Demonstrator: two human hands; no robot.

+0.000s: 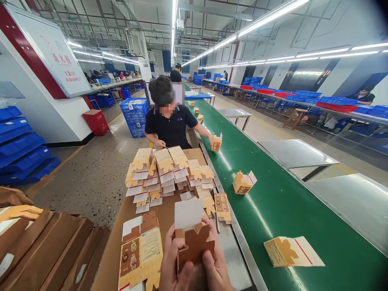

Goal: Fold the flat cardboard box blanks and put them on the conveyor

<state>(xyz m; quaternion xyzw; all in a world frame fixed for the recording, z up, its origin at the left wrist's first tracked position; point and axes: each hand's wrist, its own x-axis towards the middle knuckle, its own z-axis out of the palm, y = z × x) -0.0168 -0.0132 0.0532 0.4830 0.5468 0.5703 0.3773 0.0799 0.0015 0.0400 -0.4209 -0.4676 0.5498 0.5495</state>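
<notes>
Between my two hands is a small cardboard box (pixel 196 241), its brown inner flaps and a white flap standing up. My left hand (pixel 173 260) wraps its left side, with the thumb low in front. On the other side my right hand (pixel 216 262) grips it, thumb pressed on the brown flap. Left of my hands lie flat printed box blanks (pixel 141 252), brown and yellow. Beyond them is a heap of folded boxes (pixel 163 165) with open flaps. A box with a brown printed face (pixel 222 204) lies at the table's right edge.
A green conveyor belt (pixel 263 202) runs along my right, carrying several boxes, one nearby (pixel 286 252). Across the heap a co-worker (pixel 169 125) has a hand at a box (pixel 216 142) over the belt. Brown cartons (pixel 60 250) stand lower left; steel tables (pixel 298 153) flank the belt's far side.
</notes>
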